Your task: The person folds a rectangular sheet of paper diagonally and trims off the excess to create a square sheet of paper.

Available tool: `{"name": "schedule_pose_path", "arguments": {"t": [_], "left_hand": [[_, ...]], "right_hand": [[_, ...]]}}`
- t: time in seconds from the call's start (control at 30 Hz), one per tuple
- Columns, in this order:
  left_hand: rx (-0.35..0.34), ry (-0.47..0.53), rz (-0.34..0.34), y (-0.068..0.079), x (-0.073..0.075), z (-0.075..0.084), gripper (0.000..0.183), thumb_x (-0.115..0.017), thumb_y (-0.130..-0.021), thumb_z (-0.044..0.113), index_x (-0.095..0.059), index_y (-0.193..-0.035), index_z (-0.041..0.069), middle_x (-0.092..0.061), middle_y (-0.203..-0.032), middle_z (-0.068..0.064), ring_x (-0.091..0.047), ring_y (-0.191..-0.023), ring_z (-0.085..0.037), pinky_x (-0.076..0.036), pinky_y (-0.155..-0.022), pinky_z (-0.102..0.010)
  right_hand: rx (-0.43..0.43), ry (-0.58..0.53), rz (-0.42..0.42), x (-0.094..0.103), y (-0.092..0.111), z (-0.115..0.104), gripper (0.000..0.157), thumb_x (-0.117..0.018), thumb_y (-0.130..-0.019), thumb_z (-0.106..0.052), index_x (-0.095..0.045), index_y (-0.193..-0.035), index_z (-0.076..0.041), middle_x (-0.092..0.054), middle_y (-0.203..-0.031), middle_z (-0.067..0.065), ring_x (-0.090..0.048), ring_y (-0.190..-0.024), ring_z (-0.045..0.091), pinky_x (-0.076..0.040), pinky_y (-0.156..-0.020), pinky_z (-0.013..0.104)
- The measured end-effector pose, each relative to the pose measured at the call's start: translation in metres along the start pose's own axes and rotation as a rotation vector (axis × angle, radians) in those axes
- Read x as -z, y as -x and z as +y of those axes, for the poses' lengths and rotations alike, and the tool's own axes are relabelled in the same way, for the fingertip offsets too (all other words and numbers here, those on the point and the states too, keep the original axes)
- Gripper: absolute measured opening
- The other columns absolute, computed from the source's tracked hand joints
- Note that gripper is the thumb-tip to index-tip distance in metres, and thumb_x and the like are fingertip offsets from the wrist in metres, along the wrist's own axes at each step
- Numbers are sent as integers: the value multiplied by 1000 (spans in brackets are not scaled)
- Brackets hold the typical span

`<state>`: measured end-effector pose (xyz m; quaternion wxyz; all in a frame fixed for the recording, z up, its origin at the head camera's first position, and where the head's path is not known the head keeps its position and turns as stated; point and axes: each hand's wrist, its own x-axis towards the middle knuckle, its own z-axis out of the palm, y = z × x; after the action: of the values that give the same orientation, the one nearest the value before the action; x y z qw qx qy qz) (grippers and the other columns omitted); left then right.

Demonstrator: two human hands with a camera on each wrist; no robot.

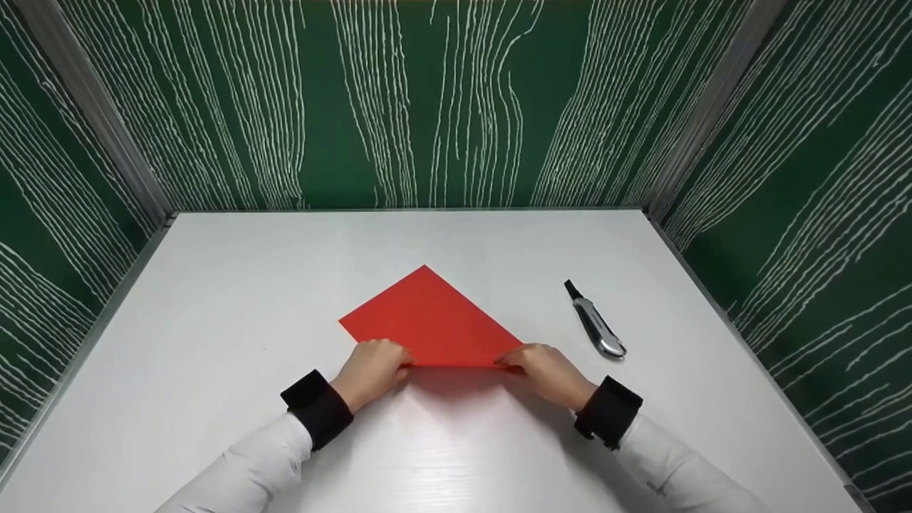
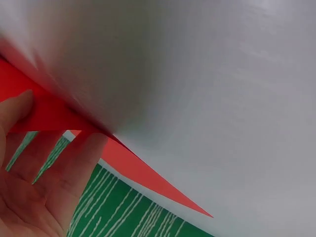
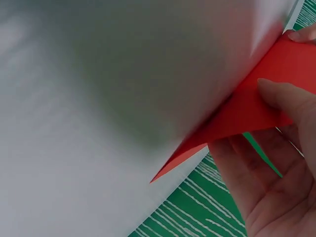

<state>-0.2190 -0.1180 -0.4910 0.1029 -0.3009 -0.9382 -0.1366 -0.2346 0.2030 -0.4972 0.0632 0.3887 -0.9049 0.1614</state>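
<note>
Where my white sleeves (image 1: 242, 463) enter at the near side, a black band (image 1: 324, 410) circles each wrist. Just beyond, my left hand (image 1: 372, 368) and right hand (image 1: 548, 372) pinch the near edge of a red sheet (image 1: 434, 310), thumb on one face and fingers (image 2: 81, 168) on the other, as both wrist views show. The sheet is at the middle of the white counter (image 1: 214, 285), its near edge straight between my hands, one corner pointing away from me; whether that edge touches the surface I cannot tell. To its right, apart from my hand, lies a cutter knife (image 1: 598, 328), black tip away from me, any lettering on its silver handle too small to read. Behind rises a green wall (image 1: 356, 157) with pale wavy lines.
</note>
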Motion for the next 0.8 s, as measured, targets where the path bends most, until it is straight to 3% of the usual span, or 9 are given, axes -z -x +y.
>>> {"name": "schedule_pose_path", "arguments": {"t": [0.13, 0.3, 0.5, 0.63, 0.8], "left_hand": [[29, 28, -32, 0, 2, -2, 4, -78, -88, 8, -81, -85, 11, -76, -75, -3, -69, -68, -21, -56, -64, -31], [60, 87, -41, -6, 4, -7, 11, -77, -89, 12, -78, -79, 10, -71, -67, -2, -56, -60, -14, -43, -58, -24], [122, 154, -25, -15, 6, -13, 21, -79, -90, 27, -75, -74, 14, -66, -62, 0, -51, -60, -9, -35, -57, -23], [207, 211, -55, -21, 8, -16, 31, -78, -91, 31, -68, -68, 13, -52, -57, 6, -44, -59, -8, -32, -59, -23], [323, 334, -100, -28, 9, -21, 44, -77, -92, 33, -51, -60, 17, -31, -56, 7, -32, -57, -9, -24, -58, -23]], "right_hand": [[-17, -19, 27, 1, 4, 7, 20, -75, -87, 3, -81, -105, -3, -82, -98, 9, -78, -91, 26, -63, -83, 39], [-66, -108, 34, 2, 4, 13, 15, -75, -88, 1, -82, -101, -3, -82, -93, 9, -78, -87, 24, -63, -80, 36], [-160, -290, -2, 7, -1, 18, 7, -76, -90, -7, -82, -94, -5, -81, -86, 7, -70, -75, 10, -58, -70, 21], [-210, -416, -33, 8, -6, 24, 6, -76, -91, -9, -80, -90, -5, -78, -81, 9, -60, -73, 1, -52, -68, 15], [-241, -495, -46, 10, -12, 30, 16, -74, -93, -10, -73, -79, -2, -66, -70, 10, -50, -68, 1, -45, -68, 14]]}}
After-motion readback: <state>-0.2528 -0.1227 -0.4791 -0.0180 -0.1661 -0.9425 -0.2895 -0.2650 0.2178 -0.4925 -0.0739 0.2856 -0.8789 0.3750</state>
